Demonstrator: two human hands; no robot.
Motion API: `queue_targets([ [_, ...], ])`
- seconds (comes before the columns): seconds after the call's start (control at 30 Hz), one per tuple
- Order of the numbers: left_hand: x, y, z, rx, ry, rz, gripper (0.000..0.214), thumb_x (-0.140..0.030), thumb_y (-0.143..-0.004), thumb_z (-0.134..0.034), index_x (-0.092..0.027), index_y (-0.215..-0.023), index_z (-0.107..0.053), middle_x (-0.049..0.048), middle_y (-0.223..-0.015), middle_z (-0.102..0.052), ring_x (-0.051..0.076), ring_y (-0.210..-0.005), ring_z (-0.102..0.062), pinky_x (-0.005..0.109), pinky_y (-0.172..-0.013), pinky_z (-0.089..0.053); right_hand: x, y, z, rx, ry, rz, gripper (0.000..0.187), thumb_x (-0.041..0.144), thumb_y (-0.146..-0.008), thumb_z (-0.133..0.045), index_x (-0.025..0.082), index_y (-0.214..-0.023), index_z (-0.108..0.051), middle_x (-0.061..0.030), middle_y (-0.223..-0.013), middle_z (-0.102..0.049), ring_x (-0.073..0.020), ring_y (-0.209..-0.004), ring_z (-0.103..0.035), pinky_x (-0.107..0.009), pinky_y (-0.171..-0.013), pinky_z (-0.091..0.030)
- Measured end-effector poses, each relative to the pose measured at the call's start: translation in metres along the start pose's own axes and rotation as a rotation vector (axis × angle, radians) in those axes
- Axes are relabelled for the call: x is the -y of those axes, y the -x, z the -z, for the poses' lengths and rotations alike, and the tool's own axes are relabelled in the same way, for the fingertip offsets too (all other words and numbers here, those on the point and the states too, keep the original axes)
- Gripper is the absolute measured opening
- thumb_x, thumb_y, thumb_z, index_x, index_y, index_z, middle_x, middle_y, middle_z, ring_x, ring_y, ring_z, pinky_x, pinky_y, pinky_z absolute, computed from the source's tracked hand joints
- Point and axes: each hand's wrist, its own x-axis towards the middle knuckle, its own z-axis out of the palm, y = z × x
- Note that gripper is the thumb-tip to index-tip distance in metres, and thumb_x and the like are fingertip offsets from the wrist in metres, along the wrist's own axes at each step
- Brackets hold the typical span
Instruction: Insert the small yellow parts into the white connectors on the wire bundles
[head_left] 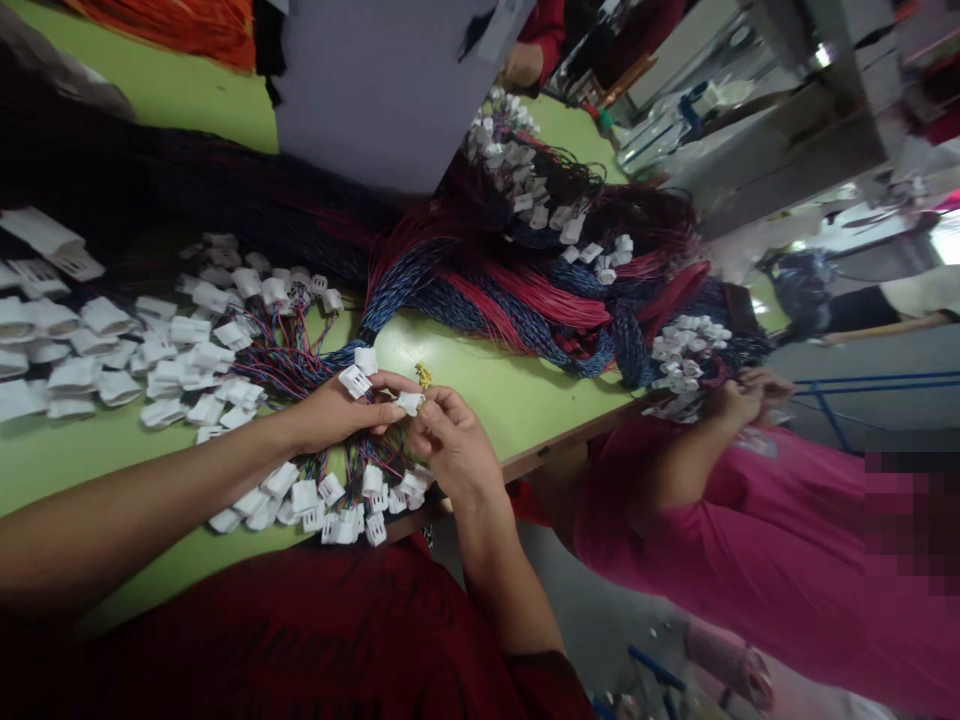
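Between the fingertips of both hands sits a small white plastic connector (409, 402). My left hand (341, 408) pinches it from the left, with thumb and forefinger closed. From the right, my right hand (454, 440) grips its other side, thumb against curled fingers. Two more white connectors rest at the back of my left hand, the nearer one a slotted connector housing (355, 381). Just beyond the fingertips lies a little bunch of yellow pieces (424, 375), too small to make out. Twisted wires (300, 365) with white connectors spread around my left wrist.
White connectors (97, 350) cover the left of the green table (487, 385). Bundles of blue and red wires (487, 300) run across it behind my hands. A grey panel (367, 90) stands at the back. A co-worker in pink (712, 520) handles connectors at right.
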Motion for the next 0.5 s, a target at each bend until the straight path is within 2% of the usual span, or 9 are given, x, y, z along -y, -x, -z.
queue_targets([
  [0.3,-0.001,0.0,-0.001,-0.006,0.029,0.014,0.029,-0.021,-0.075,-0.064,-0.015,-0.104,-0.061,-0.0051,-0.06,-0.053,0.008,-0.054,-0.047,0.021,-0.055,-0.038,-0.003,0.001,-0.004,-0.041,0.012,0.015,0.022,0.036,-0.072,-0.066,0.022,-0.075,-0.049,0.0081,-0.05,-0.05,-0.0054,-0.04,-0.04,-0.019,-0.043,-0.029],
  [0.5,0.005,0.0,0.001,0.017,0.077,-0.012,0.03,-0.025,-0.075,-0.066,-0.017,-0.104,-0.063,-0.0034,-0.065,-0.057,0.008,-0.058,-0.049,0.022,-0.058,-0.041,0.003,0.005,-0.01,-0.057,0.012,0.034,0.015,0.029,-0.068,-0.064,0.021,-0.071,-0.052,0.0067,-0.05,-0.051,-0.006,-0.04,-0.041,-0.02,-0.043,-0.03],
])
